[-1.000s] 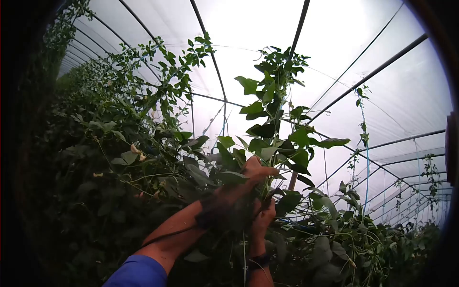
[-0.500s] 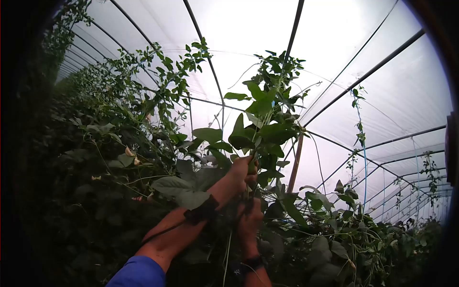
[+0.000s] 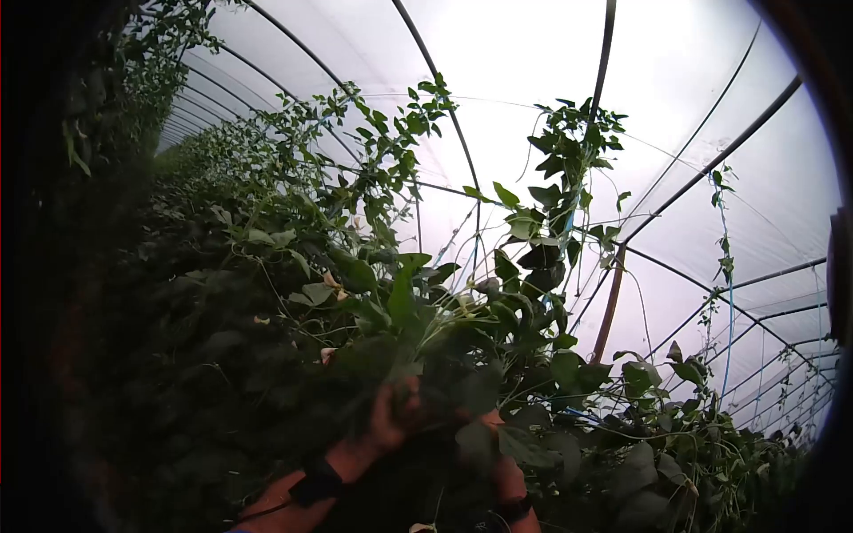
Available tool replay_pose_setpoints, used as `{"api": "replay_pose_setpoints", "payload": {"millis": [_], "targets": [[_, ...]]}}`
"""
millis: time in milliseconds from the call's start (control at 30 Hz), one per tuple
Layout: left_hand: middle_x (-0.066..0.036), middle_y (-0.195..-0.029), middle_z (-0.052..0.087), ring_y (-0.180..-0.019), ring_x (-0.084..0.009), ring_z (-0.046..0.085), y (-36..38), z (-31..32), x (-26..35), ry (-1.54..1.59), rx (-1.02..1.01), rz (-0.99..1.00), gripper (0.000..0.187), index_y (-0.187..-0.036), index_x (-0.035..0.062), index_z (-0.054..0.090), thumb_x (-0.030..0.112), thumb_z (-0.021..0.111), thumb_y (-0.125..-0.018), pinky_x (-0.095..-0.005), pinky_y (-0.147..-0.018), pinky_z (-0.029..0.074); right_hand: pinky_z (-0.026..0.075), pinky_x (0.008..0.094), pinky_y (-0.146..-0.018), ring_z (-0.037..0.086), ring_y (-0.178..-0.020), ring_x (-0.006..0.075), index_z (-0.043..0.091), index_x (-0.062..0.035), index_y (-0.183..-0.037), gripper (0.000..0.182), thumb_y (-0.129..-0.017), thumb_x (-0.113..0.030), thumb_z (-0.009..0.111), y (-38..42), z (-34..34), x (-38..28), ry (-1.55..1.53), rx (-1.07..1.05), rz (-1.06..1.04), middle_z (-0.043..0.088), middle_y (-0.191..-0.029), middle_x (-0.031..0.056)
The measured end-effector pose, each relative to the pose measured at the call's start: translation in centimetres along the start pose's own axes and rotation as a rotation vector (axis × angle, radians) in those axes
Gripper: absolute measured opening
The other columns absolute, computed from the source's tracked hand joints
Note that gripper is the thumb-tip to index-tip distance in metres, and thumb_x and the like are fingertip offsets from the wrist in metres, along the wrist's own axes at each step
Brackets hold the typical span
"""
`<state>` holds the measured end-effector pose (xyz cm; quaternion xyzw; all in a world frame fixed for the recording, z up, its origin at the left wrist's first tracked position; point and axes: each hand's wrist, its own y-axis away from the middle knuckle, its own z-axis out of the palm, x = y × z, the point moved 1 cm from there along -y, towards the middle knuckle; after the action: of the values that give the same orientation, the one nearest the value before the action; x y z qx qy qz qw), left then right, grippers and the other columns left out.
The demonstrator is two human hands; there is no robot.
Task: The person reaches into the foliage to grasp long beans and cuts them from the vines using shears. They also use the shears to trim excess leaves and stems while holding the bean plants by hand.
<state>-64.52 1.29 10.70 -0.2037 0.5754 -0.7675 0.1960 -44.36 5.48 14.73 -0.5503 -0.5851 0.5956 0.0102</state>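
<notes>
The white plastic greenhouse roof (image 3: 533,53) on dark curved metal hoops (image 3: 449,115) spans overhead. A dense row of green leafy climbing vines (image 3: 293,266) fills the left. The tall vine shoot (image 3: 555,213) rises at centre along a blue support string (image 3: 724,293). My left hand (image 3: 395,413) has its fingers closed into the foliage below the shoot. My right hand (image 3: 502,462) sits mostly hidden behind leaves; I cannot tell its grip.

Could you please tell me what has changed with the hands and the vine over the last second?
Both hands have dropped lower: the left hand and right hand now sit half buried in leaves, and the vine top they held leans right, bent lower. The greenhouse hoops and the plant row are unchanged.
</notes>
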Motion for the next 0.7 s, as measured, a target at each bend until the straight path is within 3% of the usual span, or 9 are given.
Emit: {"api": "replay_pose_setpoints", "payload": {"millis": [67, 133, 200, 267, 333, 400, 467, 600, 700], "targets": [[-0.001, -0.069, 0.045, -0.058, -0.0138, 0.042, 1.2, 4.0, 0.5, -0.036, 0.456, -0.017, 0.024, -0.087, 0.0095, 0.049, 0.029, 0.039, -0.096, -0.0302, -0.061, 0.038, 0.046, 0.0307, -0.082, 0.055, -0.101, 0.0173, 0.055, -0.0013, -0.109, 0.042, -0.073, -0.013, 0.072, -0.6, -0.3, -0.5, 0.526, -0.130, -0.381, 0.056, -0.107, 0.0075], [-0.001, -0.068, 0.045, -0.057, -0.0137, 0.041, 2.0, 1.6, -0.6, -0.045, 0.463, -0.038, 0.024, -0.086, 0.0097, 0.049, 0.029, 0.039, -0.096, -0.0298, -0.061, 0.038, 0.047, 0.0311, -0.081, 0.057, -0.098, 0.0172, 0.056, 0.0003, -0.111, 0.046, -0.070, -0.010, 0.074, 0.2, 0.3, -2.1, 0.504, -0.119, -0.481, 0.058, -0.106, 0.0075], [-0.001, -0.067, 0.044, -0.056, -0.0136, 0.040, 3.1, -0.4, -1.2, -0.057, 0.469, -0.065, 0.025, -0.086, 0.0099, 0.049, 0.029, 0.039, -0.096, -0.0294, -0.061, 0.038, 0.049, 0.0303, -0.078, 0.061, -0.087, 0.0175, 0.057, 0.0023, -0.109, 0.044, -0.070, -0.009, 0.074, 1.6, 0.5, -4.1, 0.325, 0.032, -0.283, 0.062, -0.093, 0.0065], [-0.001, -0.073, 0.052, -0.062, -0.0142, 0.048, 4.1, -1.0, -1.6, -0.165, 0.185, 0.023, 0.025, -0.095, 0.0085, 0.055, 0.033, 0.049, -0.093, -0.0316, -0.066, 0.042, 0.050, 0.0289, -0.072, 0.061, -0.081, 0.0160, 0.058, 0.0031, -0.107, 0.042, -0.070, -0.008, 0.073, 3.0, -0.6, -5.7, 0.373, 0.074, -0.197, 0.063, -0.086, 0.0056], [-0.001, -0.074, 0.053, -0.063, -0.0143, 0.048, 5.1, -1.1, -2.0, -0.176, 0.171, 0.018, 0.025, -0.096, 0.0085, 0.055, 0.033, 0.050, -0.092, -0.0317, -0.067, 0.042, 0.050, 0.0275, -0.066, 0.062, -0.074, 0.0146, 0.059, 0.0039, -0.105, 0.040, -0.070, -0.007, 0.073, 3.9, -2.9, -6.6, 0.425, 0.112, -0.124, 0.063, -0.080, 0.0047], [-0.001, -0.075, 0.053, -0.064, -0.0144, 0.049, 6.1, -0.8, -2.3, -0.192, 0.198, -0.004, 0.025, -0.096, 0.0084, 0.055, 0.033, 0.051, -0.092, -0.0319, -0.067, 0.042, 0.046, 0.0236, -0.052, 0.058, -0.062, 0.0105, 0.059, 0.0044, -0.104, 0.035, -0.072, -0.006, 0.070, 5.1, -5.5, -6.7, 0.275, 0.323, -0.066, 0.060, -0.071, 0.0024], [-0.001, -0.075, 0.053, -0.065, -0.0145, 0.049, 7.2, -0.5, -2.6, -0.209, 0.228, -0.026, 0.026, -0.097, 0.0084, 0.055, 0.033, 0.051, -0.092, -0.0321, -0.068, 0.042, 0.035, 0.0211, -0.043, 0.046, -0.048, 0.0075, 0.056, 0.0045, -0.102, 0.028, -0.081, -0.012, 0.065, 5.3, -6.3, -7.1, 0.148, 0.492, -0.287, 0.054, -0.070, 0.0017], [-0.002, -0.077, 0.054, -0.066, -0.0148, 0.050, 9.0, 0.2, -3.8, -0.253, 0.288, -0.047, 0.026, -0.098, 0.0084, 0.055, 0.033, 0.053, -0.091, -0.0325, -0.069, 0.042, 0.039, 0.0247, -0.053, 0.047, -0.056, 0.0089, 0.052, 0.0053, -0.108, 0.033, -0.087, -0.018, 0.060, 3.8, -5.8, -8.8, 0.283, 0.374, -0.332, 0.053, -0.069, 0.0023], [-0.002, -0.078, 0.055, -0.068, -0.0150, 0.050, 10.3, 0.6, -4.8, -0.306, 0.308, -0.063, 0.027, -0.100, 0.0084, 0.055, 0.033, 0.054, -0.090, -0.0328, -0.070, 0.043, 0.045, 0.0265, -0.067, 0.058, -0.075, 0.0142, 0.050, 0.0055, -0.111, 0.038, -0.086, -0.021, 0.063, 0.8, -2.3, -10.4, 0.272, 0.229, -0.281, 0.060, -0.081, 0.0079]]}}
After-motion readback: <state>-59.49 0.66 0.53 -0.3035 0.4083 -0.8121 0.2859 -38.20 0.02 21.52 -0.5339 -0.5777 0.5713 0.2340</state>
